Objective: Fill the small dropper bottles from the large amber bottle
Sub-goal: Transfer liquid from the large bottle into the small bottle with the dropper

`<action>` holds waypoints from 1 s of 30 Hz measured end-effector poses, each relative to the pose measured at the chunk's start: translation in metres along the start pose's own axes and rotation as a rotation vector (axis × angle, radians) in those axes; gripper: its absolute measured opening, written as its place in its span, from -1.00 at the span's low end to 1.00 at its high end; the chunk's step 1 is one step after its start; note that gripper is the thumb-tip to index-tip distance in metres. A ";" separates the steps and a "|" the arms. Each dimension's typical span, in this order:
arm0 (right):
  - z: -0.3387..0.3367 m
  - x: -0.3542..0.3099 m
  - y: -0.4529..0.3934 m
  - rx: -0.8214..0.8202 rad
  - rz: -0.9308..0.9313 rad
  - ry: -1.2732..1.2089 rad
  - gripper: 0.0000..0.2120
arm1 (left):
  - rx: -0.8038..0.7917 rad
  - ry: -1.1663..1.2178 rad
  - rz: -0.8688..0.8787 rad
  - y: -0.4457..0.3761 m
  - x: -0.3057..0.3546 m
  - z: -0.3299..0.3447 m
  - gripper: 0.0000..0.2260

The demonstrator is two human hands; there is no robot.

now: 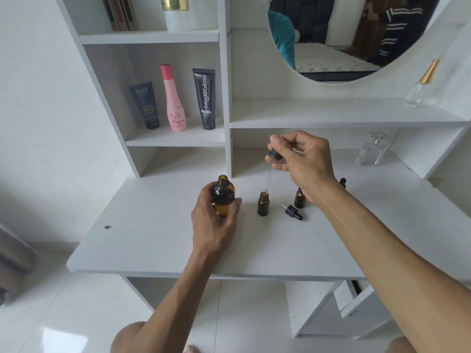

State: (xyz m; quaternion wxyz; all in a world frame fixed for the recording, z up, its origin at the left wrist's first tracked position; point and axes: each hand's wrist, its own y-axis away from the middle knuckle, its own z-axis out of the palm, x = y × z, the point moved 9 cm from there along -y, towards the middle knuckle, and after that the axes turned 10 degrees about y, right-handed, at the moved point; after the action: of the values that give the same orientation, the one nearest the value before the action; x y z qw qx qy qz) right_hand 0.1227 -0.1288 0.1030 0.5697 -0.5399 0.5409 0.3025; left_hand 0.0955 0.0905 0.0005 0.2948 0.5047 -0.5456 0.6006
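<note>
The large amber glass bottle (223, 196), uncapped and upright, stands near the middle of the white vanity table (153, 245), towards its back edge, wrapped from the front by the left hand (216, 220), whose fingers and thumb curl around its body. To its right the right hand (303, 159) hovers above the table, thumb and fingers pinching the black cap of a glass-stemmed dropper (271, 166), whose tip points down into the mouth of an open small amber dropper bottle (263, 203). Three small bottles show: that one, a second (299, 198) partly behind the right wrist, and a third's black top (342, 181) further back. One loose black dropper cap (293, 212) lies on its side between the first two.
</note>
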 end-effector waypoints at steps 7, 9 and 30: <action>0.002 -0.001 0.000 -0.005 -0.011 0.020 -0.85 | -0.004 -0.012 -0.003 0.000 -0.001 0.000 -0.63; 0.003 -0.002 0.000 -0.009 -0.012 0.022 -0.85 | -0.005 -0.013 -0.003 0.000 0.000 0.000 -0.63; 0.005 -0.011 -0.001 -0.017 -0.044 0.093 -0.83 | -0.005 -0.019 -0.002 0.000 0.000 0.000 -0.63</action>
State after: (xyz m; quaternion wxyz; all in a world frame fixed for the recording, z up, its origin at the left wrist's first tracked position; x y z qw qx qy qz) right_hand 0.1228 -0.1217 0.1126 0.5458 -0.5700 0.5521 0.2692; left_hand 0.0949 0.0907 0.0004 0.2913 0.5100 -0.5495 0.5942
